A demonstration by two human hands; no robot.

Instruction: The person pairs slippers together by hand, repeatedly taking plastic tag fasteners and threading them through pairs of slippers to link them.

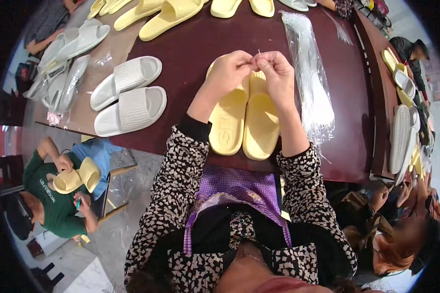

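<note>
A pair of yellow slide slippers point(261, 128) lies side by side on the dark red table, heels toward me. Over their straps, my left hand point(225, 73) and my right hand point(280, 78) meet with fingertips pinched together. A tiny pale tip of a thin plastic strand point(259, 51) pokes up between the fingers; most of it is hidden. Both hands are closed. Just right of my right hand rests a clear plastic bag of thin white strands point(310, 83).
Grey slippers point(132, 111) lie to the left, with more grey pairs point(73, 44) beyond. Yellow slippers point(168, 17) line the far side. Slippers point(400, 132) stand along another table at right. A person in green point(54, 190) sits at left holding yellow slippers point(78, 177); others sit at right.
</note>
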